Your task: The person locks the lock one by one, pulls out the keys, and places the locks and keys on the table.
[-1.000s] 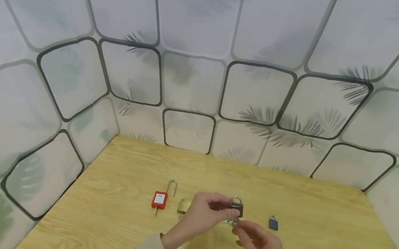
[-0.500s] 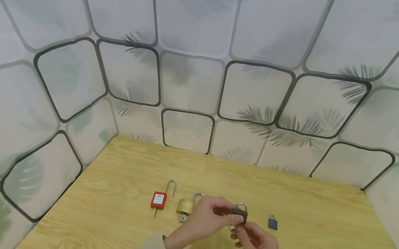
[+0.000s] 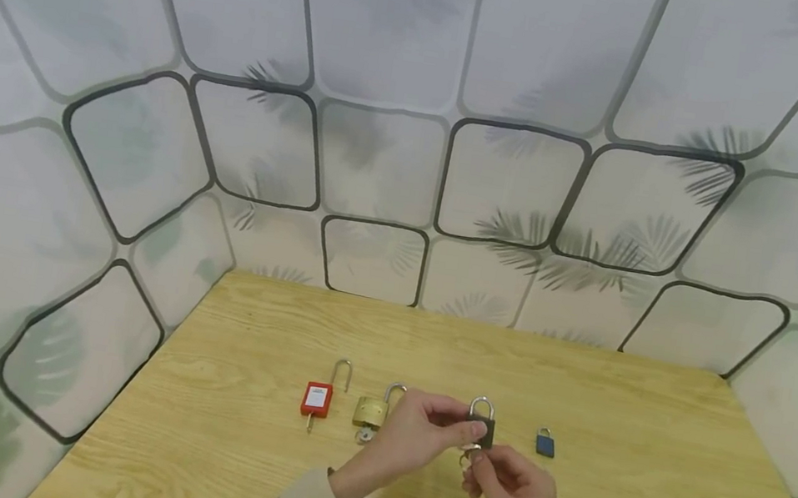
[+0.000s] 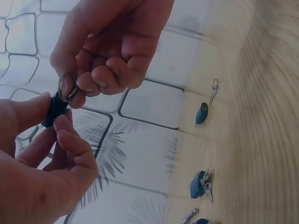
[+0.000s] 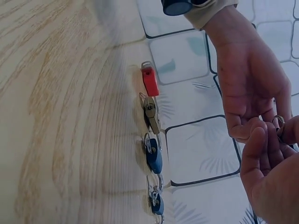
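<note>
My left hand [image 3: 412, 436] grips a small black padlock [image 3: 486, 434] between thumb and fingers, its closed silver shackle pointing up in the head view. Just below, my right hand [image 3: 518, 496] pinches a key by its head at the lock's bottom end. A key ring [image 4: 67, 87] hangs at the right thumb in the left wrist view. Most of the key is covered by fingertips, so I cannot tell how deep it sits. In the right wrist view the left hand [image 5: 252, 74] hides the padlock.
On the wooden table [image 3: 227, 462] lie a red padlock [image 3: 316, 400] and a brass padlock [image 3: 370, 414], both with raised shackles and keys. A small blue padlock [image 3: 545, 446] lies to the right. Another blue padlock [image 5: 153, 156] shows in the right wrist view. Patterned fabric walls [image 3: 380, 162] surround the table.
My left hand has shifted slightly right with the black padlock, which tipped and is upright again. The right fingers have closed in on its bottom end, and the brass padlock has come into view.
</note>
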The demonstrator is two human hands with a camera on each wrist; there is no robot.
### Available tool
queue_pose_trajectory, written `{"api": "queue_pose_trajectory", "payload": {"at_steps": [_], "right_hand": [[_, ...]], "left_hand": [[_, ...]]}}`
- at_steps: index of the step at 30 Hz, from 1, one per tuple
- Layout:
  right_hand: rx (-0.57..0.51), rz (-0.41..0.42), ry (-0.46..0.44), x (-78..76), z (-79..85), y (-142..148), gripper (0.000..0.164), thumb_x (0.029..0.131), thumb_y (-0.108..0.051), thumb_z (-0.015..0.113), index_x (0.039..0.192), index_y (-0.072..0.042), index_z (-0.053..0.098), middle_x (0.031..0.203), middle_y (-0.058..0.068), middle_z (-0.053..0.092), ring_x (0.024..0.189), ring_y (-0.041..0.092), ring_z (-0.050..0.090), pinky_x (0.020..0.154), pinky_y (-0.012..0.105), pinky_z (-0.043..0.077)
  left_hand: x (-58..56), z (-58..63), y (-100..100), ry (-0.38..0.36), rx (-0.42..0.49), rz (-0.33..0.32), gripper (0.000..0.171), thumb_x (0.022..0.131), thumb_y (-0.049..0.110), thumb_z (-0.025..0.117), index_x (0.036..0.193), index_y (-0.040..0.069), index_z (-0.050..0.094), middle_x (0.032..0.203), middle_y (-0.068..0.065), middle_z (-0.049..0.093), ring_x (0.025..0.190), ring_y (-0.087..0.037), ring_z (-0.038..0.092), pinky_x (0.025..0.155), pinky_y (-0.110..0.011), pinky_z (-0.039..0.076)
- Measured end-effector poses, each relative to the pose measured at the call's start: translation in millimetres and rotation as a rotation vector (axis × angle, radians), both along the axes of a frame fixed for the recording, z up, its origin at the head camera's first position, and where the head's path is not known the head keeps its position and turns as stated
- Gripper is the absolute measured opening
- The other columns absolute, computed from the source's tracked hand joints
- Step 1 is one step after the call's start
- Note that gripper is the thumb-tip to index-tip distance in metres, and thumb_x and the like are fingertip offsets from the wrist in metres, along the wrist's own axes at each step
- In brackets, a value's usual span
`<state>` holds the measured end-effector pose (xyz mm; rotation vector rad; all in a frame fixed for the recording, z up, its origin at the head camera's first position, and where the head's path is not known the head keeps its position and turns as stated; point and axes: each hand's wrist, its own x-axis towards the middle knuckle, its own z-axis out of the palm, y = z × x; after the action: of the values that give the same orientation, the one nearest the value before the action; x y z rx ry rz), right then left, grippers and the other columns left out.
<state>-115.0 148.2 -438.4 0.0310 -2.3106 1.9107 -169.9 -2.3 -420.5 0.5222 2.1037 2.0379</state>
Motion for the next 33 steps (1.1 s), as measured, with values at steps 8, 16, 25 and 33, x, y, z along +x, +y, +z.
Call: {"api": "queue_pose_trajectory", "payload": {"at_steps": [8, 16, 25, 33], "right_hand": [[0.030, -0.002, -0.045, 1.8, 0.8, 3.0, 0.010, 0.091, 0.005, 0.062, 0.084, 0.005, 0.069, 0.067, 0.005, 0.069, 0.057, 0.017, 0.064, 0.052, 0.025, 0.058], [0.151, 0.079, -0.245, -0.7, -8.4, 20.7, 0.014, 0.094, -0.006, 0.062, 0.091, 0.003, 0.072, 0.068, 0.011, 0.068, 0.058, 0.018, 0.063, 0.053, 0.024, 0.057], [0.549, 0.164, -0.281, -27.1, -24.0, 54.7, 0.027, 0.094, -0.012, 0.059, 0.070, -0.006, 0.071, 0.053, -0.001, 0.060, 0.044, 0.009, 0.049, 0.040, 0.018, 0.039], [0.707, 0.110, -0.319, -34.2, -37.8, 56.1, 0.039, 0.091, -0.016, 0.064, 0.052, -0.011, 0.061, 0.042, -0.005, 0.050, 0.038, 0.007, 0.040, 0.039, 0.018, 0.029]], "left_hand": [[-0.5, -2.5, 3.6, -0.110, 0.078, 0.062, 0.024, 0.086, 0.022, 0.075, 0.098, 0.002, 0.077, 0.095, -0.017, 0.077, 0.084, -0.016, 0.070, 0.079, -0.037, 0.057], [-8.8, -2.9, -8.4, -0.131, 0.030, 0.114, 0.023, 0.085, 0.025, 0.075, 0.097, 0.006, 0.078, 0.094, -0.012, 0.078, 0.079, -0.013, 0.068, 0.073, -0.034, 0.055], [-10.3, -15.8, -11.7, -0.087, -0.007, 0.108, 0.019, 0.085, 0.018, 0.075, 0.099, 0.004, 0.077, 0.095, -0.014, 0.077, 0.085, -0.021, 0.071, 0.076, -0.034, 0.059], [-12.5, -22.9, -11.9, -0.070, -0.095, 0.108, 0.014, 0.084, 0.014, 0.076, 0.095, 0.005, 0.077, 0.091, -0.011, 0.078, 0.074, -0.010, 0.068, 0.066, -0.024, 0.055]]}}
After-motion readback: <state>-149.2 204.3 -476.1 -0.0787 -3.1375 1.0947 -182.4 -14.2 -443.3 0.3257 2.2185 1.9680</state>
